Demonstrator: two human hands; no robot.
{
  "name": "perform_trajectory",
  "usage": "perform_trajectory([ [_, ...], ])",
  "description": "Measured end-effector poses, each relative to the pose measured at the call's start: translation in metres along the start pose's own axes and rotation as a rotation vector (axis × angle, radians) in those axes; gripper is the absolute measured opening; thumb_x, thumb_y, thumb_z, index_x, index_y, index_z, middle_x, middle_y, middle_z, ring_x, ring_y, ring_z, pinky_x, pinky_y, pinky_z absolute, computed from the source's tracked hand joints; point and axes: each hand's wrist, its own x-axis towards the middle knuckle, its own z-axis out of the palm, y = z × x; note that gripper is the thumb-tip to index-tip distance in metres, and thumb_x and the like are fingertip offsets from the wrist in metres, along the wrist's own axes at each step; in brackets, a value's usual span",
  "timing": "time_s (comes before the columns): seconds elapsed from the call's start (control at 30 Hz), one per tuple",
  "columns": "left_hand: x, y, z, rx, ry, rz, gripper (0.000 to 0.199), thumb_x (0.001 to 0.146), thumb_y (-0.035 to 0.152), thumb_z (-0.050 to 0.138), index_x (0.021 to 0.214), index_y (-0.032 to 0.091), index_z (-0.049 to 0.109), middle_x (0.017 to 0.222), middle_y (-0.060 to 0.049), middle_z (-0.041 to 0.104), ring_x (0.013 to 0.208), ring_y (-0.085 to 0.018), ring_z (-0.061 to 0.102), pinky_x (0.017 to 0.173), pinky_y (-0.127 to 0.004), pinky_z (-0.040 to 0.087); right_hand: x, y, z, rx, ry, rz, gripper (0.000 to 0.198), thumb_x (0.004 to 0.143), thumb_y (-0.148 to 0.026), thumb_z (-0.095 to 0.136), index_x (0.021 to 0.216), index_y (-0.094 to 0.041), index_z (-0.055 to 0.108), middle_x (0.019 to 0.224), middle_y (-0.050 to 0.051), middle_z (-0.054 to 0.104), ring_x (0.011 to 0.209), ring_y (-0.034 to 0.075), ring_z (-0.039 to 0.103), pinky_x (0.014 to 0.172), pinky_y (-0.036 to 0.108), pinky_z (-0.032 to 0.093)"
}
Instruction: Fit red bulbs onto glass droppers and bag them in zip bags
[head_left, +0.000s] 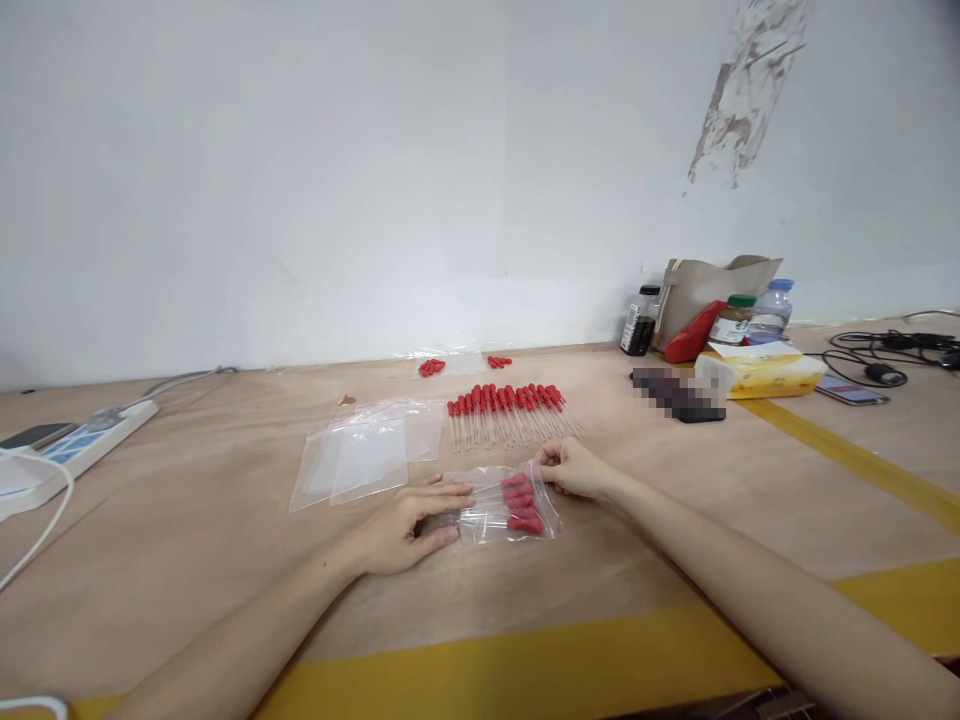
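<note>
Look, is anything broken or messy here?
Yes: the wall has a scraped, peeling patch at upper right. A few loose red caps lie apart from the neat row of droppers.

One head-worn view — forward and down, close over the table (225, 600) — wall (375, 180) behind.

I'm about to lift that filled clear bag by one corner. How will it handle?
The clear bag is thin film, wrinkled under the left hand, so it will probably sag and feel slippery. The red-capped droppers inside lie loose and look light, so they may slide toward the low end. The right hand pinches its open edge; tipping that down could spill them.
</note>
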Motion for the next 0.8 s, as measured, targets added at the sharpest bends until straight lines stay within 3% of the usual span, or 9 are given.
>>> perform_trajectory([
  [0.2,0.001,0.003,-0.001,-0.001,-0.011,-0.005,0.039,0.085,0.029,0.048,0.123,0.028,0.048,0.13,-0.004,0.046,0.12,-0.021,0.041,0.104,-0.045,0.025,-0.002,-0.001,-0.002,-0.012,-0.081,-0.044,0.017,0.069,-0.03,0.061,0.063,-0.014,0.058,0.043,-0.006,0.046,0.035,0.004,0.036,0.034,0.016,0.026],
  [0.33,0.001,0.002,0.0,-0.097,0.054,-0.043,0.037,0.084,0.032,0.05,0.121,0.027,0.05,0.129,-0.003,0.047,0.12,-0.021,0.041,0.1,-0.041,0.034,-0.006,-0.001,0.001,0.271,-0.04,-0.083,0.018,0.069,-0.032,0.062,0.067,-0.015,0.054,0.057,-0.003,0.057,0.048,0.007,0.05,0.047,0.018,0.041],
  [0.43,0.001,-0.005,-0.003,-0.066,0.213,-0.097,0.032,0.084,0.035,0.048,0.113,0.025,0.057,0.123,-0.003,0.054,0.116,-0.02,0.046,0.097,-0.038,0.038,-0.012,-0.002,0.0,0.553,-0.043,-0.003,0.013,0.074,-0.03,0.056,0.075,-0.017,0.054,0.067,0.0,0.062,0.059,0.012,0.058,0.058,0.027,0.049],
  [0.57,-0.005,-0.028,-0.014,0.242,0.444,-0.282,0.036,0.082,0.043,0.046,0.106,0.021,0.062,0.118,-0.005,0.056,0.114,-0.023,0.047,0.098,-0.038,0.036,-0.015,-0.003,-0.013,0.702,-0.025,0.077,0.006,0.077,-0.022,0.05,0.074,-0.017,0.053,0.061,0.002,0.06,0.049,0.013,0.056,0.055,0.032,0.05],
  [0.7,-0.013,-0.05,-0.028,0.469,0.418,-0.553,0.05,0.082,0.049,0.039,0.115,0.014,0.055,0.128,-0.01,0.048,0.121,-0.026,0.038,0.102,-0.039,0.03,-0.01,-0.008,-0.043,0.567,0.098,0.03,0.015,0.077,-0.021,0.045,0.078,-0.015,0.058,0.065,0.008,0.063,0.059,0.016,0.06,0.058,0.031,0.051],
  [0.8,-0.016,-0.058,-0.031,0.537,0.338,-0.71,0.058,0.084,0.051,0.031,0.12,0.01,0.05,0.131,-0.014,0.043,0.126,-0.029,0.031,0.101,-0.041,0.027,0.001,-0.008,-0.077,0.469,0.337,-0.078,0.016,0.075,-0.017,0.044,0.08,-0.015,0.059,0.069,0.008,0.064,0.064,0.018,0.062,0.06,0.029,0.052],
])
